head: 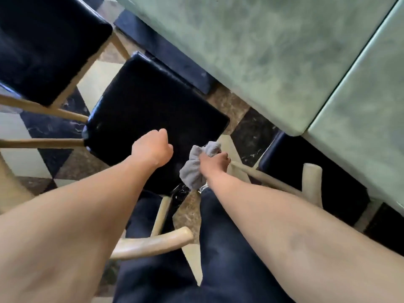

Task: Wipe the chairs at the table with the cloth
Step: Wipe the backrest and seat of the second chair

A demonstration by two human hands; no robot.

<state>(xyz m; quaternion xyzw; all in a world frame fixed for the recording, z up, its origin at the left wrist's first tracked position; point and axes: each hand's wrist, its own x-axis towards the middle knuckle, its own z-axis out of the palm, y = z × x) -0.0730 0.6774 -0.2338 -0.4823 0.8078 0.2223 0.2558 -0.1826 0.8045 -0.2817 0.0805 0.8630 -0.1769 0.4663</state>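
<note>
A chair with a black padded seat [153, 110] and pale wooden frame stands right below me, pulled out from the table. My right hand [215, 161] is shut on a crumpled grey cloth [194, 166] at the seat's near right corner. My left hand [153, 149] hovers over the seat's near edge with its fingers curled into a loose fist, holding nothing that I can see. A second black-seated chair [43, 47] stands at the upper left. A third chair [314, 178] sits at the right, tucked partly under the table.
The pale green marbled table [273, 51] fills the upper right, its edge running diagonally. The floor is checkered in black, cream and brown tiles [229, 103]. My dark trouser legs [229, 259] and a wooden armrest [153, 243] are at the bottom.
</note>
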